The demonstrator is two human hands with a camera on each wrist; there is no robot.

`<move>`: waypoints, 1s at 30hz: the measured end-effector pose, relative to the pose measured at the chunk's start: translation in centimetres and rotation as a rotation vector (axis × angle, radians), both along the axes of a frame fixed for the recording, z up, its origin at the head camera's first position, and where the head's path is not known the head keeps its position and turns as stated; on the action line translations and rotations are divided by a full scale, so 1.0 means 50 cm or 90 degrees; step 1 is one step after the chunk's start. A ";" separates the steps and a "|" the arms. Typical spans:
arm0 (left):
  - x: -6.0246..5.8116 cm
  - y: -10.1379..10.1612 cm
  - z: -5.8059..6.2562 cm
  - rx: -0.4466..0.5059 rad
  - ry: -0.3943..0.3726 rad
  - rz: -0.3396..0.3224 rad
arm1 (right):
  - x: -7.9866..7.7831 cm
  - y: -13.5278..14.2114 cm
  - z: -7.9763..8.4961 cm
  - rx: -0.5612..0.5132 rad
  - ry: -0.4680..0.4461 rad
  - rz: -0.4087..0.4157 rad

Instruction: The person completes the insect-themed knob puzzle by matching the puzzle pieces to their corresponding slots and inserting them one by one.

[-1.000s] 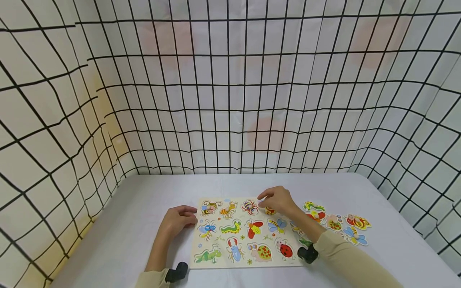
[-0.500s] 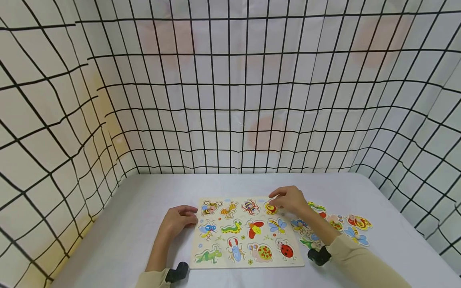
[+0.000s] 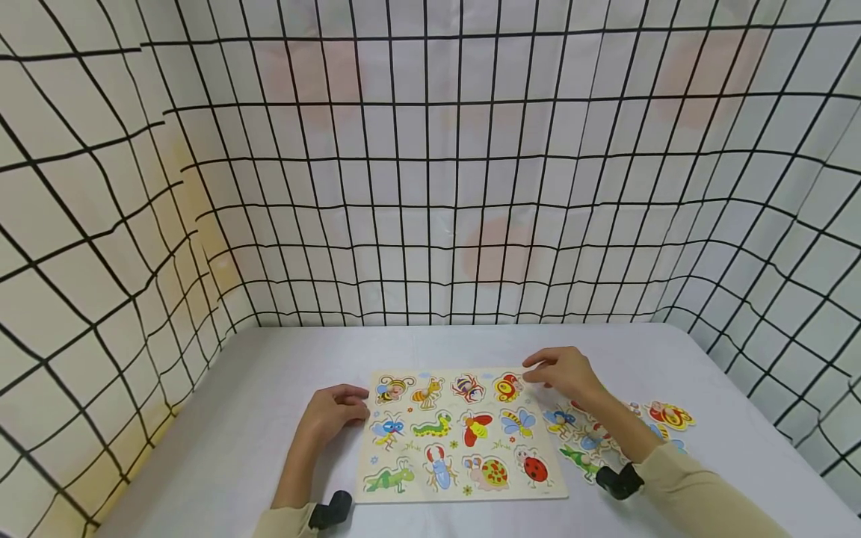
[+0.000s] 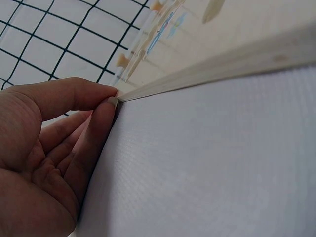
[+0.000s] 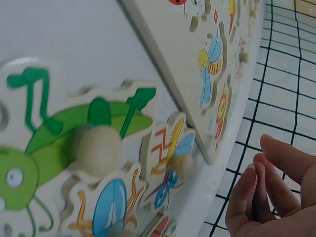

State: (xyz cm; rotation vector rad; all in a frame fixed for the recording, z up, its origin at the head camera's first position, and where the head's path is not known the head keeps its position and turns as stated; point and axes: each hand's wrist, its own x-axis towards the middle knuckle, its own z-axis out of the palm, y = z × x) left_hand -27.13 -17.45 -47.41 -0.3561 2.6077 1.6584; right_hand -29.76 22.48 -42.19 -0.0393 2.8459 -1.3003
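A wooden insect puzzle board (image 3: 460,489) lies flat on the table. Its back row has a bee piece (image 3: 392,388), a wasp piece (image 3: 427,392) and a spider piece (image 3: 467,388), with knobs showing in the wrist views. At the board's left edge, my left hand (image 3: 329,411) rests with thumb and fingertips against the rim. My right hand (image 3: 563,375) hovers by the far right corner, fingers loosely bent and holding nothing. Below that arm lie loose knobbed pieces, among them a green grasshopper (image 5: 74,128) and a blue beetle (image 5: 112,205).
More loose pieces spread right of the board, including a red-and-yellow piece (image 3: 670,415) at the far end, partly overlapping others. A white cloth (image 3: 269,351) covers the table. Black netting (image 3: 430,205) on white walls encloses the back and sides.
My right hand has moved right from beside the spider piece to the board's far corner, uncovering the red-and-yellow picture there. The left hand stays at the left edge.
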 end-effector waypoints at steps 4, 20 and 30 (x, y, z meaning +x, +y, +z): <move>-0.002 0.000 -0.003 -0.003 -0.001 0.000 | 0.001 0.025 0.001 0.006 -0.009 -0.004; -0.005 -0.001 -0.007 -0.003 -0.002 0.005 | 0.014 0.121 0.016 -0.011 -0.043 -0.006; -0.005 -0.001 -0.008 -0.009 0.001 0.000 | 0.012 0.200 0.018 0.017 -0.057 0.008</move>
